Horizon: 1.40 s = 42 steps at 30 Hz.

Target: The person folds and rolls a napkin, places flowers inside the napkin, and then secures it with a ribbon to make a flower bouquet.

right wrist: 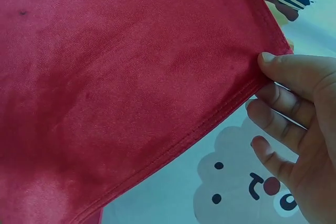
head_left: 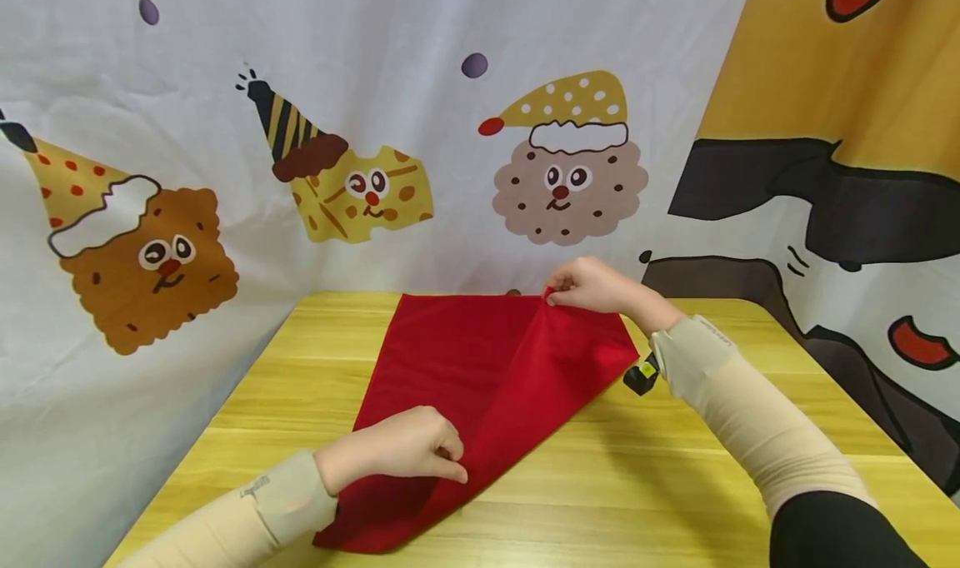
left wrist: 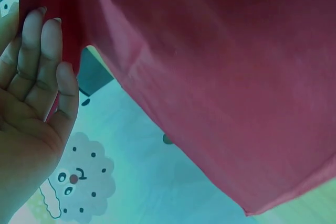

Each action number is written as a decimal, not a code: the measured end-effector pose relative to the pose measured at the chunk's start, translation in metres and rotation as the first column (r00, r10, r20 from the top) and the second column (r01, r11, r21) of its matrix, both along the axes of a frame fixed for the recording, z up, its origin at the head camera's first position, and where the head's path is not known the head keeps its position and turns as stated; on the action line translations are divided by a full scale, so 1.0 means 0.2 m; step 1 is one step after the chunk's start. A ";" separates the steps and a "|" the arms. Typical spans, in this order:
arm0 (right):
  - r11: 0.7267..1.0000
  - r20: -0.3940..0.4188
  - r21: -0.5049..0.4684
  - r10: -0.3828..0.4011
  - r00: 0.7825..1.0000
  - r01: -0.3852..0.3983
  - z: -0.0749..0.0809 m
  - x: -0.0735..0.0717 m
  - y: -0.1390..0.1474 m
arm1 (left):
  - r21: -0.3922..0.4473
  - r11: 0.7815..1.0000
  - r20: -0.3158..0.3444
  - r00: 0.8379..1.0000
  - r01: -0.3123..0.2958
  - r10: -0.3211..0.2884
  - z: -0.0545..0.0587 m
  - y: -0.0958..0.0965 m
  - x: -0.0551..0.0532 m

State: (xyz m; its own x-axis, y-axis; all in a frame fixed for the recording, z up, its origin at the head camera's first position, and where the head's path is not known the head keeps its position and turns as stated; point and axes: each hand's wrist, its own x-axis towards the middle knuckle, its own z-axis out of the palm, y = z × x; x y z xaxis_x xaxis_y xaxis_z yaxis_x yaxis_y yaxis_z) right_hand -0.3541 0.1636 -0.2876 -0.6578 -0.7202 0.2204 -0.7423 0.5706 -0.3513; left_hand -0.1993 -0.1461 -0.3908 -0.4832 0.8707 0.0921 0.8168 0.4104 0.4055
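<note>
A red cloth (head_left: pixel 442 343) lies on the wooden table, its near right side turned over as a slanting flap (head_left: pixel 540 376). At the far edge, my right hand (head_left: pixel 592 286) pinches the flap's corner between thumb and index finger. The right wrist view shows the stitched hem meeting at that corner, with the other fingers of the right hand (right wrist: pixel 294 114) loosely bent below. My left hand (head_left: pixel 408 443) hovers over the near left part of the cloth, thumb tip close to the flap's edge. In the left wrist view the left hand (left wrist: pixel 34 87) has loosely bent fingers in front of the cloth (left wrist: pixel 210 66).
The wooden table (head_left: pixel 315 385) shows on both sides of the cloth. A small black and yellow device (head_left: pixel 641 375) is beside my right wrist. Behind the table hangs a white curtain (head_left: pixel 450 18) printed with cartoon biscuits and cheese.
</note>
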 end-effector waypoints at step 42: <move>0.997 -0.119 -0.082 -0.025 0.993 0.015 0.09 -0.15 -0.21 | -0.031 0.993 -0.068 0.992 -0.112 0.109 0.17 -0.12 -0.06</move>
